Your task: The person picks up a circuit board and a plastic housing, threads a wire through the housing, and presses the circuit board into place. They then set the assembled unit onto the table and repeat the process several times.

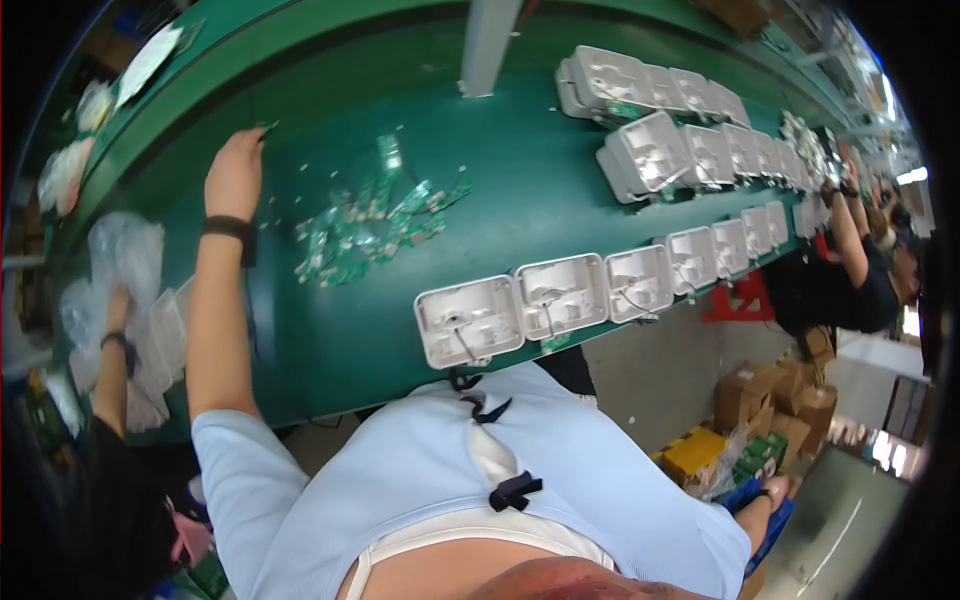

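Observation:
My left hand [235,172] reaches out over the far left of the green table. Its fingers are closed, and the end of a small green circuit board [268,129] sticks out past them. A loose heap of green circuit boards [375,215] with short wires lies to the right of that hand. At the lower right, my right hand [775,488] is down beside my body, next to a blue bin or bag [740,497]. Its fingers are too small and partly hidden to make out. White plastic housings [468,318] stand in a row along the near table edge.
More white housings [650,155] fill rows at the back right. A grey post [490,45] rises from the table. At left, another person's hand [118,305] is in clear plastic bags [125,250]. Another person [850,260] works at right. Cardboard boxes [745,395] stand on the floor.

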Motion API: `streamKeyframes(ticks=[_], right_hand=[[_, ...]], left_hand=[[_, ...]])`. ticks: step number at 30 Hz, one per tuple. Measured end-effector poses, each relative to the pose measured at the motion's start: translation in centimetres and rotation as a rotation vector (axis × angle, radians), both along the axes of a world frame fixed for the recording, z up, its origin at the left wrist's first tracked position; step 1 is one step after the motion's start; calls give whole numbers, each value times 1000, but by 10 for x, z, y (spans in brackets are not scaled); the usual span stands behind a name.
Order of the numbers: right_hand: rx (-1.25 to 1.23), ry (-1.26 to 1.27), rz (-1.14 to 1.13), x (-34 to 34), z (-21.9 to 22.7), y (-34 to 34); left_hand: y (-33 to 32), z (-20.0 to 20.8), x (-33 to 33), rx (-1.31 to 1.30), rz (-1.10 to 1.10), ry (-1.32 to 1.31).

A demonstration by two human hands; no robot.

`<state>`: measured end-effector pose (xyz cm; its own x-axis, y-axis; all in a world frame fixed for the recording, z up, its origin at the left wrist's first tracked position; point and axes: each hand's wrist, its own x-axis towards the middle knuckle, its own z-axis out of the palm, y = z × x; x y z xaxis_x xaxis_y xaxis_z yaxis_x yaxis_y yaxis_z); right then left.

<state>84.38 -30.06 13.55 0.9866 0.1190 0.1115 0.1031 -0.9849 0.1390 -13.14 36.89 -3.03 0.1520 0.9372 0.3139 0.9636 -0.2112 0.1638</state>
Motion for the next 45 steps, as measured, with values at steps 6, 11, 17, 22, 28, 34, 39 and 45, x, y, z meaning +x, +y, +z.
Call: streamKeyframes(ticks=[6, 11, 17, 22, 28, 34, 39, 45], right_hand=[[929, 71, 1039, -156, -51, 322], [511, 1183, 1934, -436, -7, 393], [736, 906, 2355, -581, -44, 407], [258, 1423, 2281, -583, -62, 409], [486, 2341, 1283, -535, -78, 425], [1108, 2245, 1209, -537, -88, 430], [1070, 2245, 1483, -527, -87, 436], [1505, 2386, 1023, -530, -99, 447]], left_hand=[[-154, 124, 73, -40, -137, -1025], [-276, 144, 108, -166, -274, -1186], [-354, 124, 133, -342, -282, -1191], [-377, 110, 126, -440, -270, -1289], [-325, 40, 28, 68, 363, -210], [-276, 11, -10, 84, 487, 133], [-263, 17, -8, -33, 487, 301], [-323, 29, 31, 112, 212, 59]])
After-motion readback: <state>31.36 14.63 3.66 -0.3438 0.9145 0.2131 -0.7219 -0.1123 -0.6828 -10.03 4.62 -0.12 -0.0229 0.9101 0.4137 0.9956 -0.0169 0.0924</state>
